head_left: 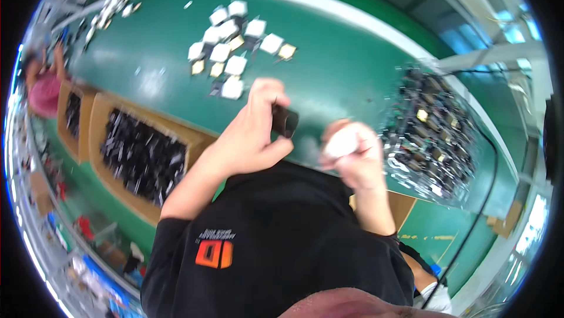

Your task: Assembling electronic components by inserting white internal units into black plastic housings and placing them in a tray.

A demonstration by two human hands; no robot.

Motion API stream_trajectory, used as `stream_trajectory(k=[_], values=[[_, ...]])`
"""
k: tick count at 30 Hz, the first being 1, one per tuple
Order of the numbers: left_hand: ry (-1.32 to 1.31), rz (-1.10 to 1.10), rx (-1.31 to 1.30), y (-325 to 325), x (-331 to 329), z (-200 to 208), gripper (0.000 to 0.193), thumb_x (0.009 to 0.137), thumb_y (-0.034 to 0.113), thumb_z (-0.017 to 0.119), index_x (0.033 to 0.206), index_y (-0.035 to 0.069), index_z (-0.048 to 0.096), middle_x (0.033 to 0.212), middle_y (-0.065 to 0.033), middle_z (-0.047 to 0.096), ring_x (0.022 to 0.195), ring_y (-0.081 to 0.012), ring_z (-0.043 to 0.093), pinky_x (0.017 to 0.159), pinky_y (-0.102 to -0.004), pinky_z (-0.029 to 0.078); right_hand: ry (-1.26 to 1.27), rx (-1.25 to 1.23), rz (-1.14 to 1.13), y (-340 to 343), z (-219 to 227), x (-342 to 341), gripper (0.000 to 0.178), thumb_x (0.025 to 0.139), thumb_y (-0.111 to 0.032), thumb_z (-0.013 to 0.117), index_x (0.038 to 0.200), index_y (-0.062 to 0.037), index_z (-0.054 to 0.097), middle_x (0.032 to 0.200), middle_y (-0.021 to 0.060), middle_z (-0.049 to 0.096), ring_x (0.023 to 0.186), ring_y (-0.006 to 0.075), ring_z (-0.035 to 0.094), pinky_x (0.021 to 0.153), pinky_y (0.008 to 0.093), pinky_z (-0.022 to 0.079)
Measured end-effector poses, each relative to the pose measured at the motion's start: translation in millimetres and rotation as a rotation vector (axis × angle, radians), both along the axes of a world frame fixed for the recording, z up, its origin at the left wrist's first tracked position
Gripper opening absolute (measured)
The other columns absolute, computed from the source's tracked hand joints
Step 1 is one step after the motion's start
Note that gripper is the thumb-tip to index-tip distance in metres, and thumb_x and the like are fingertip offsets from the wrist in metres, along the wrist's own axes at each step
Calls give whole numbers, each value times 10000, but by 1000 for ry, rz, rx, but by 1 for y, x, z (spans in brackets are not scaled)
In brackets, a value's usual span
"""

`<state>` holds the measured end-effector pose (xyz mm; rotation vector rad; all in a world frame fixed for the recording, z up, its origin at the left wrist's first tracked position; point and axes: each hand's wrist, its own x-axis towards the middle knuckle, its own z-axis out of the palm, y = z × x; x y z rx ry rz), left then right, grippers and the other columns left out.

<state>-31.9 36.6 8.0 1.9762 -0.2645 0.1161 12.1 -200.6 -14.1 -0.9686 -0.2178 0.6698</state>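
My left hand (pixel 247 130) is closed on a small black housing (pixel 284 121), gripped between thumb and fingers above the near edge of the green table. The end of this housing facing right looks hollow. To its right, my right hand (pixel 365 162) is closed around a white piece (pixel 343 141); motion blur hides its exact kind. The two held things are apart. Beyond my left hand lies a loose group of white square blocks (pixel 220 52), with small yellowish pieces and dark parts among them.
A heap of dark parts in clear plastic (pixel 432 133) lies at the right, near a black cable (pixel 492 177). Left of me, a cardboard box (pixel 197 144) holds many black pieces. More white parts (pixel 108 12) lie at far left. Another person (pixel 46 86) is at the left edge.
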Motion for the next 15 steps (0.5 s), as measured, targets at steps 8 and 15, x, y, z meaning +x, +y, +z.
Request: stream_trajectory(k=[8, 15], values=[[-165, -49, 152, -3, 3, 2, 791, 737, 68, 757, 1345, 54, 252, 1238, -236, 351, 1072, -394, 528, 890, -421, 493, -734, -330, 261, 37, 45, 25, 294, 772, -57, 788, 1044, -78, 678, 1406, 181, 456, 1244, 272, 520, 988, 370, 443], [-66, 146, -146, 40, -19, 12, 1085, 669, 99, 764, 1494, 54, 61, 1400, -229, 261, 1136, -324, 532, 951, -428, 472, -791, -139, 469, 103, 60, 77, 294, 780, -54, 782, 1043, -58, 653, 1300, 94, 507, 1115, 196, 582, 843, 290, 515]])
